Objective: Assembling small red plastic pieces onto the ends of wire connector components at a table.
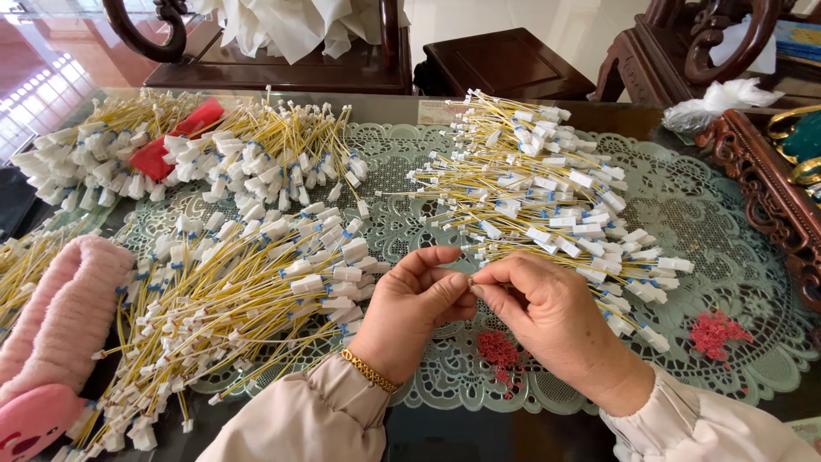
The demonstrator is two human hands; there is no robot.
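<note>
My left hand [410, 308] and my right hand [547, 316] meet fingertip to fingertip above a green lace mat [727, 248], pinching something tiny between them; what it is cannot be made out. A gold bracelet sits on my left wrist. Under the hands lies a small heap of red bits [499, 352]. To the left spreads a pile of yellow wires with white connectors [248, 299]. A second pile of the same wires [547, 197] lies just beyond my right hand.
More wire bundles [256, 150] fill the back left, with a red object [175, 141] among them. A pink fluffy item [60, 325] lies at the left edge. Another red heap [717, 332] sits right. A carved wooden tray [770, 192] and dark chairs stand behind.
</note>
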